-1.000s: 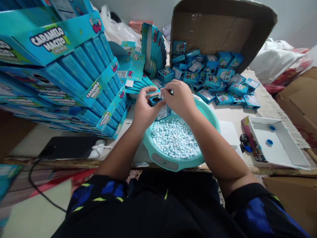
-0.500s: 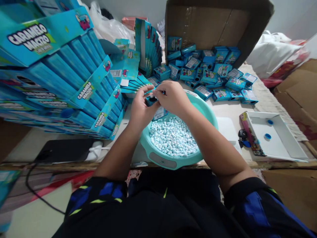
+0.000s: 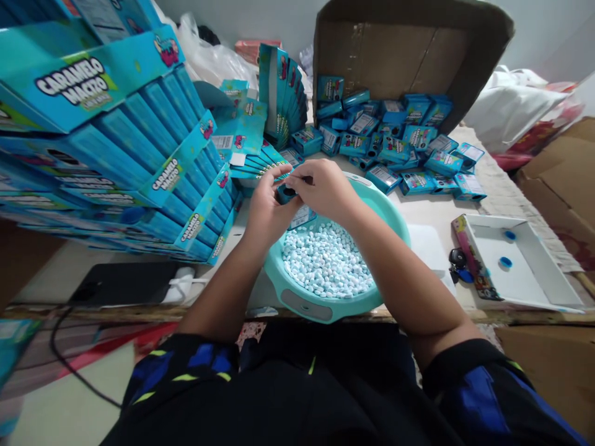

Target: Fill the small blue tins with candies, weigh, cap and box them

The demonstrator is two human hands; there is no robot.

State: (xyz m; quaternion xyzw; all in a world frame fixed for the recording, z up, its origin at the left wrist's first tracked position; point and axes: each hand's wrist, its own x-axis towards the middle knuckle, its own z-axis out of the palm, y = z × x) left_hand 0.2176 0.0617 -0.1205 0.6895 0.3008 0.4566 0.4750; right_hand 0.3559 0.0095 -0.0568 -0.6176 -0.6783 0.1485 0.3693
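Note:
A small blue candy box (image 3: pixel 285 194) is held in my left hand (image 3: pixel 264 207), thumb and fingers curled around it and its dark opening facing up. My right hand (image 3: pixel 325 187) is closed in a pinch right at that opening; what its fingertips hold, if anything, is hidden. Below both hands stands a round turquoise tub (image 3: pixel 397 226), with a heap of small white and pale-blue candies (image 3: pixel 330 260) in it. Another blue candy box (image 3: pixel 303 217) lies inside the tub near its far left side, partly covered by my hands.
Stacked blue display trays (image 3: pixel 158 136) rise on the left. Many small blue boxes (image 3: pixel 400 148) spill from a tipped cardboard box (image 3: pixel 395 49). A white tray (image 3: pixel 534 266) holds two blue caps at right. A black phone (image 3: pixel 123 282) lies front left.
My right fingers have moved lower against the box opening, and the white candy seen at their tips is no longer visible. The whole view has shifted slightly.

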